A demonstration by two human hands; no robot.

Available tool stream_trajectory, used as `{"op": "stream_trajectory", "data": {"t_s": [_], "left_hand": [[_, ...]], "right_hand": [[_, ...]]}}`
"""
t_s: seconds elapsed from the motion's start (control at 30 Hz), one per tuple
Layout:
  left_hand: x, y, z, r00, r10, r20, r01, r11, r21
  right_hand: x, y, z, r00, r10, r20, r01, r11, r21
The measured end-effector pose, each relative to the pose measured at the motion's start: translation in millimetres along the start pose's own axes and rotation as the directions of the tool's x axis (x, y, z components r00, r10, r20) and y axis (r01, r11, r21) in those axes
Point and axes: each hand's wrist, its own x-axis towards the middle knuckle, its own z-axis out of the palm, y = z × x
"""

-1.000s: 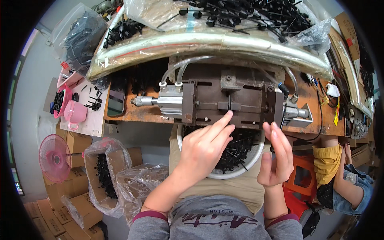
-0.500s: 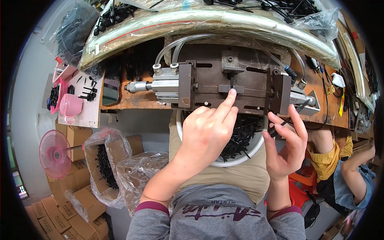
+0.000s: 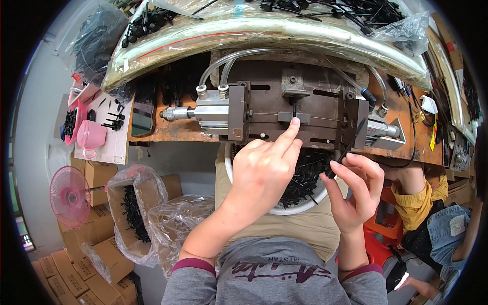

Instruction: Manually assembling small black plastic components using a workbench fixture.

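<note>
My left hand [image 3: 267,170] reaches over the front of a dark metal fixture [image 3: 272,96]. Its index finger is stretched out, the tip at the near end of a thin black piece [image 3: 294,109] lying on a small block [image 3: 286,117]; the other fingers bend and the thumb is hidden. My right hand [image 3: 356,190] pinches the lower end of a slim black rod-like part [image 3: 351,144] between thumb and fingers, tilted up to the right beside the fixture's right end. Below the fixture, a white-rimmed basket [image 3: 300,209] on my lap contains many loose black parts [image 3: 307,175], partly covered by my left hand.
Air cylinders [image 3: 212,114] with clear hoses [image 3: 218,60] flank the fixture. Plastic-wrapped padding [image 3: 274,28] curves behind it, black parts piled beyond. A pink mug [image 3: 91,134] and phone-like slab [image 3: 142,116] sit left. A pink fan [image 3: 69,195] stands by cartons. Another person [image 3: 412,188] sits right.
My right hand has moved slightly left and down, and the black rod has swung steeper. My left index finger stays at the block. The person at right has shifted an arm.
</note>
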Motion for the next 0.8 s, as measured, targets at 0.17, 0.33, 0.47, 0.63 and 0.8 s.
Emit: {"op": "stream_trajectory", "data": {"t_s": [0.17, 0.33, 0.47, 0.63, 0.8], "left_hand": [[1.1, -0.1, -0.7, 1.0, -0.008, 0.004, 0.008, 1.0, -0.011], [1.7, -0.2, -0.8, 1.0, -0.007, 0.011, 0.007, 1.0, -0.021], [0.5, -1.5, -0.2, 1.0, -0.012, 0.003, 0.012, 0.999, -0.04], [-1.0, -2.7, -3.8, 1.0, -0.002, 0.006, 0.003, 0.996, -0.089], [-21.6, -4.9, -39.3, 0.986, -0.021, 0.168, 0.065, 0.964, -0.257]], "right_hand": [[1.5, -1.0, 2.5, 1.0, 0.009, 0.023, -0.009, 1.0, -0.011], [2.9, -1.5, 4.5, 0.998, -0.001, 0.063, 0.001, 1.0, -0.003], [4.6, -4.4, 7.6, 0.995, 0.05, 0.081, -0.053, 0.998, 0.041], [13.9, -2.6, 13.2, 0.99, -0.027, 0.142, 0.023, 0.999, 0.026], [24.4, -1.8, 19.8, 0.937, -0.132, 0.323, 0.134, 0.991, 0.016]]}}
